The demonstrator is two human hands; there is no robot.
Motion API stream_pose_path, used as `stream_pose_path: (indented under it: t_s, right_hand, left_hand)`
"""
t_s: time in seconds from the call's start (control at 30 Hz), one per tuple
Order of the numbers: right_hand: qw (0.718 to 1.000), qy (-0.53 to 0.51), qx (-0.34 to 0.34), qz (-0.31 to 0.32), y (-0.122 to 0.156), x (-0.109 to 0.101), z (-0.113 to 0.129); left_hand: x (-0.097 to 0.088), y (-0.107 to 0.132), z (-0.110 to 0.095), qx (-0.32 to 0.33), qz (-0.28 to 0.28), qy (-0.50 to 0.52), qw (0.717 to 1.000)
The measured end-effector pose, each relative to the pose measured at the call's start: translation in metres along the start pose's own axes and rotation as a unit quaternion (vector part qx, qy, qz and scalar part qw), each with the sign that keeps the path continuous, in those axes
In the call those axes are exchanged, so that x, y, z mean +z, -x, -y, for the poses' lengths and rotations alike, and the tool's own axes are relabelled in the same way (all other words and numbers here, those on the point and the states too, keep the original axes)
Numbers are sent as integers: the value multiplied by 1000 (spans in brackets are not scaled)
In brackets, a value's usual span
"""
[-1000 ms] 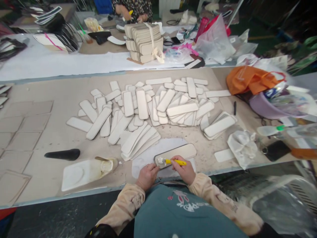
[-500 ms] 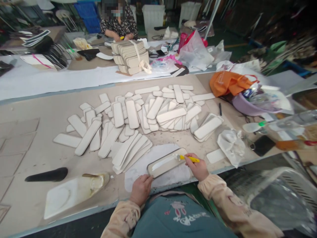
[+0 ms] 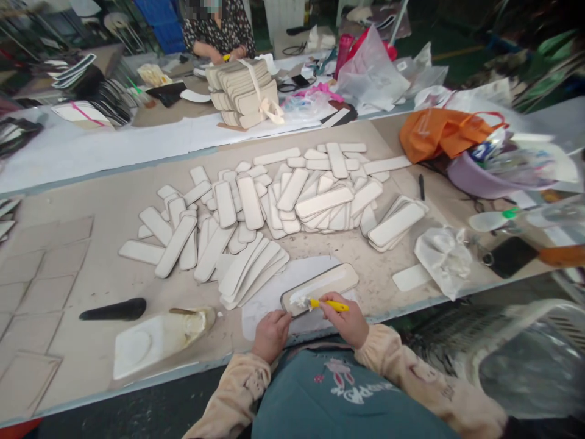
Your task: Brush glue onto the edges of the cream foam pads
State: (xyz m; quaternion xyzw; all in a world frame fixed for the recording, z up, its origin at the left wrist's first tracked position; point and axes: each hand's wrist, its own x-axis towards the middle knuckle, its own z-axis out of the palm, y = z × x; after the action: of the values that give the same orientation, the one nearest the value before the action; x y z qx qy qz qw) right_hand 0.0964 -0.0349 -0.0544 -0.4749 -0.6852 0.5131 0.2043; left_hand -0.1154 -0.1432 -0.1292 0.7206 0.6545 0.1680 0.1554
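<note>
A long beige rounded panel [image 3: 322, 285] lies on a white sheet [image 3: 274, 299] at the table's near edge. My left hand [image 3: 270, 334] is closed on the panel's near-left end, pinning it down. My right hand [image 3: 348, 319] grips a yellow-handled brush [image 3: 326, 304], whose white-loaded bristles touch the panel's left end. A streak of white paste runs along the panel. To the left lies a cut-open white jug [image 3: 155, 337] holding pale glue.
A big heap of similar beige panels [image 3: 274, 207] covers the middle of the table. A black strip [image 3: 113, 310] lies left, a crumpled white bag [image 3: 445, 259] and dark phone [image 3: 509, 256] right. An orange bag [image 3: 441, 131] and purple basin [image 3: 479, 183] sit far right. Another person works behind a tied bundle [image 3: 244, 91].
The brush went out to the panel's far right end half a second ago and has come back to its left end. My left hand stayed on the panel's near end.
</note>
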Motion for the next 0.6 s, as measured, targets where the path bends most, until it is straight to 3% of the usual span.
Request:
stream_pose_path:
  t_s: [0.17, 0.3, 0.4, 0.6]
  right_hand:
    - [998, 33, -35, 42, -6, 21, 2]
    - [998, 61, -27, 23, -10, 13, -7]
    - [997, 76, 0, -19, -11, -10, -19]
    - [984, 108, 70, -126, -14, -79, -44]
  left_hand:
    - [-1, 1, -1, -4, 6, -12, 1000]
    - [-2, -1, -1, 3, 2, -25, 1000]
    - [-4, -3, -1, 8, -6, -24, 1000]
    - [-5, -6, 0, 19, -4, -27, 999]
